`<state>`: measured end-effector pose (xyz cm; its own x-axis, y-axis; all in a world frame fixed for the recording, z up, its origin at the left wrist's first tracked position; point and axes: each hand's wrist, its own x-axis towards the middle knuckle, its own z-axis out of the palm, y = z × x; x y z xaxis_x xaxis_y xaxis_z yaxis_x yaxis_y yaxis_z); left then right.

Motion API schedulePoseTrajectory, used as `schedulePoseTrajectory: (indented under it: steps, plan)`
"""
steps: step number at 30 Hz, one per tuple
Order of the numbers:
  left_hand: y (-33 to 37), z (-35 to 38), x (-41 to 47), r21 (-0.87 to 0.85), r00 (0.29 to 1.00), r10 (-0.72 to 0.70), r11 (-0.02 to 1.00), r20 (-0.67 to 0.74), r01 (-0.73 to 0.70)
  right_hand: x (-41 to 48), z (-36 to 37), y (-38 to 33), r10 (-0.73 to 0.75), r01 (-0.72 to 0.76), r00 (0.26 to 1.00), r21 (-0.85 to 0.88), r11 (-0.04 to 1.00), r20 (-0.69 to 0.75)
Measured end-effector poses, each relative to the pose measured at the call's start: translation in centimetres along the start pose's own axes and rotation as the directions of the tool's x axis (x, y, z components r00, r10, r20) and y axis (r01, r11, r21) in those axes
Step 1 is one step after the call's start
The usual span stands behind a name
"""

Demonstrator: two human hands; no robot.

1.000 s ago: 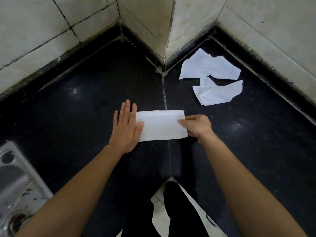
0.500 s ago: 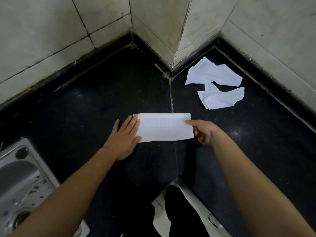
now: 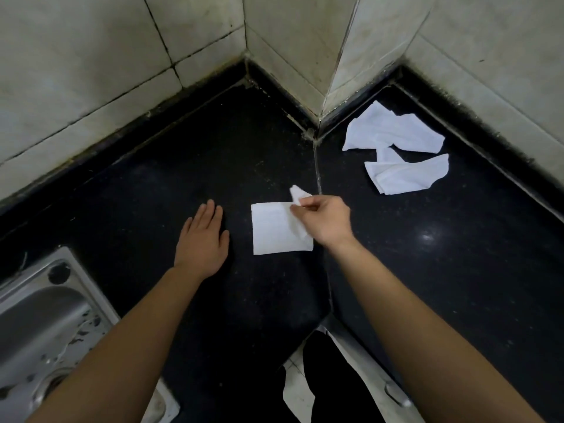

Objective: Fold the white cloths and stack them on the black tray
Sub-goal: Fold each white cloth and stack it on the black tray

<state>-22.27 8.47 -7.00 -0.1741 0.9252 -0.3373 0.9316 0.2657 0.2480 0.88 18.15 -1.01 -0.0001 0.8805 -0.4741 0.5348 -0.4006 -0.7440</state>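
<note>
While the right hand (image 3: 323,219) pinches a lifted corner of the folded white cloth (image 3: 276,230) on the black counter (image 3: 152,193), the left hand (image 3: 203,239) rests flat with straight fingers just beside the cloth, not touching it. Two crumpled white cloths (image 3: 396,148) lie near the tiled wall (image 3: 91,56) corner, and a steel sink (image 3: 39,325) sits at the lower left.

Bare arms, black trousers

Your forearms (image 3: 128,340) are bare along their whole visible length, down to your left hand (image 3: 203,236) and right hand (image 3: 325,221); at the bottom your legs show in plain black trousers (image 3: 335,380).
</note>
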Motion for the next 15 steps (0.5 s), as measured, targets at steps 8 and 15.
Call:
schedulePoseTrajectory:
  steps: [8,15]
  plan:
    - [-0.3,-1.0,0.4,0.030,0.997,0.002,1.000,0.075,-0.004,-1.6,7.4,-0.6,-0.041,0.067,0.994,-0.268,0.961,0.100]
    - [-0.7,-0.8,0.4,0.012,0.997,0.018,1.000,0.081,-0.019,-1.5,5.3,1.9,-0.079,0.070,0.980,0.057,0.996,0.183]
